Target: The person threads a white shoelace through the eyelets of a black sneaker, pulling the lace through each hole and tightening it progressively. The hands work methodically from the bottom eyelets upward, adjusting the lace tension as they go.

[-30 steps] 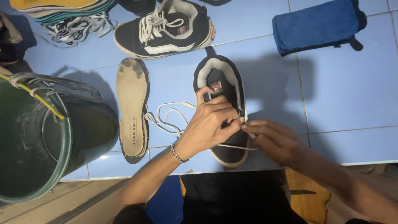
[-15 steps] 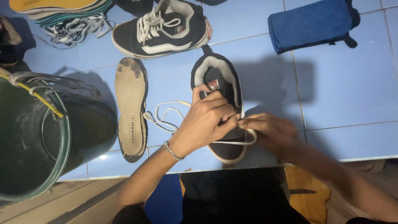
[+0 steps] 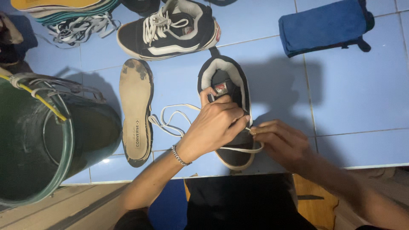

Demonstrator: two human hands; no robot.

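Two hands are pinched on a white flat lace [image 3: 174, 121] over a black canvas shoe [image 3: 228, 106] on the near blue tiled floor [image 3: 358, 93]: left hand [image 3: 215, 125], right hand [image 3: 279, 142]. The lace tip could be frayed or an eyelet missed, because the light is dim.

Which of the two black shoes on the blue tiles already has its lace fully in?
The far shoe, lying on its side beyond the hands, is fully laced. The near shoe, under both hands, has its white lace trailing loose.
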